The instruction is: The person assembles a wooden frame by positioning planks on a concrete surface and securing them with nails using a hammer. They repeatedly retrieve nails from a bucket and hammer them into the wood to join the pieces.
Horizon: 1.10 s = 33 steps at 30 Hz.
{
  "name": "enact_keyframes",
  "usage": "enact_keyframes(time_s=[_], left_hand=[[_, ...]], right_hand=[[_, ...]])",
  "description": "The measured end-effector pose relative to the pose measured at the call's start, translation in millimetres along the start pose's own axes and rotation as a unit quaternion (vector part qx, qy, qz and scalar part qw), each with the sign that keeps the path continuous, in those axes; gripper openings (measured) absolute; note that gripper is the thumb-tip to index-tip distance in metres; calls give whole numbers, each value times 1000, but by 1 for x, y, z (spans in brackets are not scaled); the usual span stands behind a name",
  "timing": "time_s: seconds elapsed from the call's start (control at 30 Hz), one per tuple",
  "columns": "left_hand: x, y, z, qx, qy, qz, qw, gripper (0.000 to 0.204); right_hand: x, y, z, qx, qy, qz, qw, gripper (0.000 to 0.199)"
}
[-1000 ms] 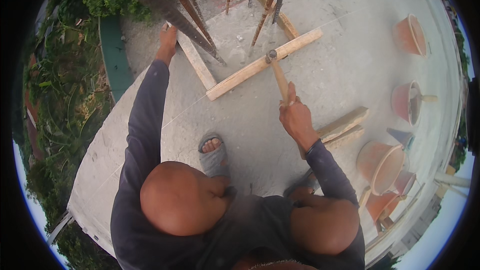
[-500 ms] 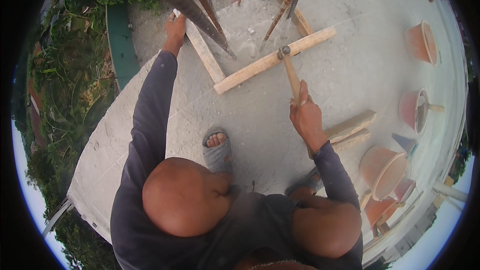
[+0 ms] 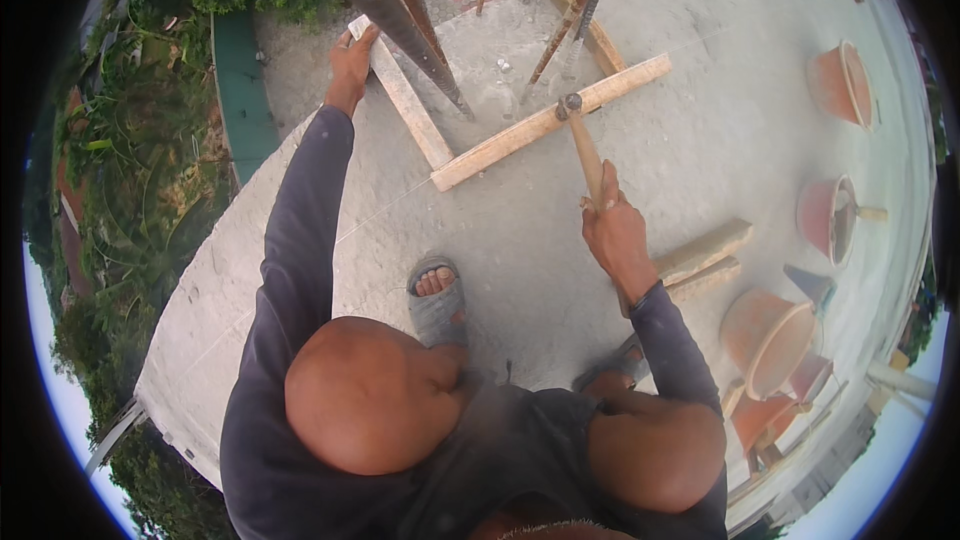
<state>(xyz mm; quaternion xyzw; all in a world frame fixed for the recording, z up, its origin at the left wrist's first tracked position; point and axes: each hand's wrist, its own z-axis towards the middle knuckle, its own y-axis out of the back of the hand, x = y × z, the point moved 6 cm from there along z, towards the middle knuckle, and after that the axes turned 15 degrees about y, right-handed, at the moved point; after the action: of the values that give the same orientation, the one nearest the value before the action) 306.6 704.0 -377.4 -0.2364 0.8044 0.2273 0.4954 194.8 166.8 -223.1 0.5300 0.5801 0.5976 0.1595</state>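
Upper left: I see left hand (image 3: 349, 70), grip around far end of short board (image 3: 410, 105). Upper middle: long board (image 3: 505, 145) meets it at a corner. Right of centre: right hand (image 3: 617, 237), grip wrapped on hammer (image 3: 587, 153), head at long board. Far right: buckets (image 3: 828, 88).

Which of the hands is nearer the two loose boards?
Right: the right hand is just left of the loose boards; the left hand is far off, at the upper left.
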Motion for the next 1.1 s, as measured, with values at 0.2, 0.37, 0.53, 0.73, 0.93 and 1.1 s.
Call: enact_keyframes(time_s=[0.2, 0.37, 0.53, 0.73, 0.93, 1.1], left_hand=[[-10, -9, -11, -4, 44, -32, 999, 74], [-24, -10, -36, -38, 55, 4, 998, 77], [-31, -16, -46, -31, 47, -14, 998, 75], [-11, -9, -27, 35, 41, -78, 996, 65], [-7, -7, -22, 15, 47, -77, 996, 55], [-27, -13, -43, 62, 53, -15, 997, 56]], right_hand=[[2, 10, 0, 6, -18, 46, 999, 73], [1, 12, 0, 15, -17, 31, 999, 74], [-5, 6, 1, 6, -14, 25, 1000, 75], [-2, 7, -2, 3, -16, 33, 999, 71], [9, 13, -12, -26, 3, 54, 998, 71], [15, 11, -14, -50, 58, 27, 997, 75]])
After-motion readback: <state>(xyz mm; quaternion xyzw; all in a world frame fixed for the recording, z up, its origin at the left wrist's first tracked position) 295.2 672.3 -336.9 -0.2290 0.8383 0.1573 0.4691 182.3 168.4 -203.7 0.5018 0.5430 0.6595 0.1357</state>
